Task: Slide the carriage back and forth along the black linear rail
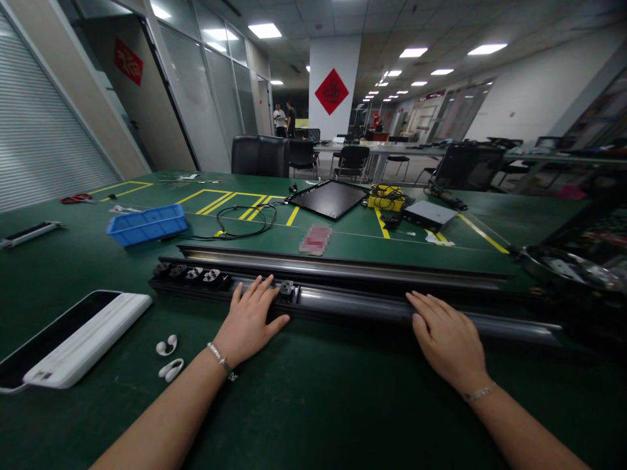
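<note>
A long black metal channel (pixel 353 303) lies across the green table in front of me. Several small square socket-like modules (pixel 211 277) sit in its left end, and a single one (pixel 287 290) stands further right. My left hand (pixel 251 320) rests on the channel between them, fingers spread, its fingertips close beside the single module. Further right, my right hand (pixel 448 343) lies with its fingers stretched over the channel's front edge, thumb apart. Neither hand is wrapped round anything. Just behind runs a second long black profile (pixel 313 264), roughly parallel to the first.
White earbuds (pixel 171 369) and a white-and-black device (pixel 88 346) lie at left. Beyond the profiles are a blue bin (pixel 147 224), a black cable (pixel 262 228), a flat black panel (pixel 330 198), a yellow object (pixel 386 196) and a grey box (pixel 429 215). Red-handled scissors (pixel 76 198) lie far left.
</note>
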A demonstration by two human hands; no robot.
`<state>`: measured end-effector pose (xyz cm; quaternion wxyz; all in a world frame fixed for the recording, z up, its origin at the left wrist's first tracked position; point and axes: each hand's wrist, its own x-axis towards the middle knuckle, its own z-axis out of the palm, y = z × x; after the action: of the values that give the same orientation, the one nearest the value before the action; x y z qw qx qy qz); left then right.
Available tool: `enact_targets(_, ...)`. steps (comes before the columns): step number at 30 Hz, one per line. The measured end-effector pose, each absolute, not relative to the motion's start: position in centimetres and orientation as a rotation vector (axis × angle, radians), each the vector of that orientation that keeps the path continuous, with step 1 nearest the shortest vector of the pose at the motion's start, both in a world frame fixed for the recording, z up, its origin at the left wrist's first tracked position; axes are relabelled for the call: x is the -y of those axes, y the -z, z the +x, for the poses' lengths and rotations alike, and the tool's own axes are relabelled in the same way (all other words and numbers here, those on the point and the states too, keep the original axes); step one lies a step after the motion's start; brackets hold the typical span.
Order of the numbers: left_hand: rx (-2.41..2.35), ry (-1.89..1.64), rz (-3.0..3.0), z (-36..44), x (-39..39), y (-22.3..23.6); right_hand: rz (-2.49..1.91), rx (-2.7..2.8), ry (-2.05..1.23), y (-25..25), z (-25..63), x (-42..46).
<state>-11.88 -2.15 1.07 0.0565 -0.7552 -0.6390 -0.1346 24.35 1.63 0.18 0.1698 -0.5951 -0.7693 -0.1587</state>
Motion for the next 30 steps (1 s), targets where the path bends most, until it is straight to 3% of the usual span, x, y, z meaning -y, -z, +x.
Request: enact_targets(30, 1.856, 0.362, -2.339, -11.07, 2.39, -1.27, -1.693, 2.183, 0.444, -0.2, 24.32, -1.53)
